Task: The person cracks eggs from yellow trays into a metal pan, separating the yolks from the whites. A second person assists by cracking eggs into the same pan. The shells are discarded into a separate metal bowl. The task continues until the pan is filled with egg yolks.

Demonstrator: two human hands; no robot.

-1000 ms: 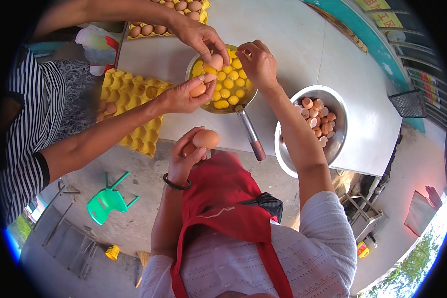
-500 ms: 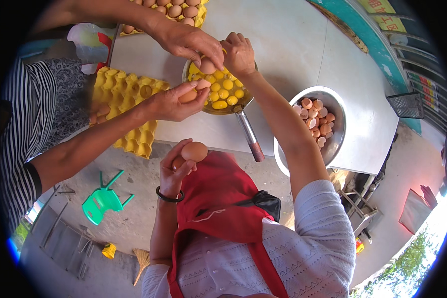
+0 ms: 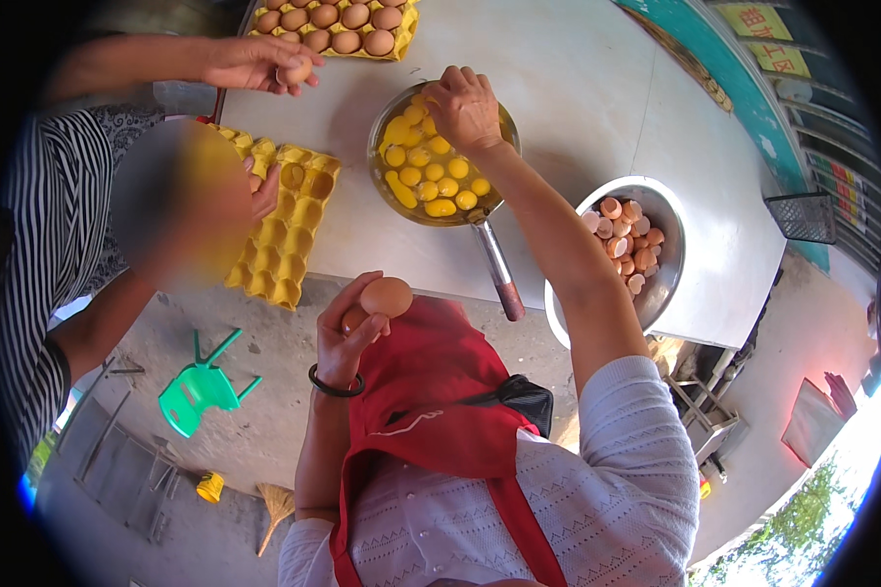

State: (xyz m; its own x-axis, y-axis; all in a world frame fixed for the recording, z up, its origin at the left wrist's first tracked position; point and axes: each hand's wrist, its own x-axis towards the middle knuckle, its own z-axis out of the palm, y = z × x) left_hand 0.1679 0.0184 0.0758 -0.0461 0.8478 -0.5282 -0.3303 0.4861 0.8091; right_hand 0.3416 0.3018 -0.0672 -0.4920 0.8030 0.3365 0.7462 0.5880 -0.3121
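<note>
My left hand [image 3: 347, 333] is raised in front of my red apron, fingers closed on a brown egg [image 3: 387, 295]; a second egg seems tucked under it. My right hand [image 3: 465, 106] reaches over the far side of a metal pan [image 3: 390, 106] full of yellow yolks, fingers curled downward; what they hold is hidden. The pan's handle [image 3: 499, 274] points toward me. A steel bowl [image 3: 668, 284] of broken eggshells stands to the right of my right arm.
A co-worker in a striped shirt stands at left: one hand [image 3: 255, 64] holds an egg near a full yellow egg tray [image 3: 401, 39], the other [image 3: 264, 193] rests on an empty yellow tray [image 3: 284, 245]. A green stool [image 3: 201, 386] stands on the ground below the white table [image 3: 607, 108].
The co-worker's hands have drawn back from the pan, one to the full tray with an egg, one to the empty tray. My right hand stays over the pan; my left keeps its egg raised.
</note>
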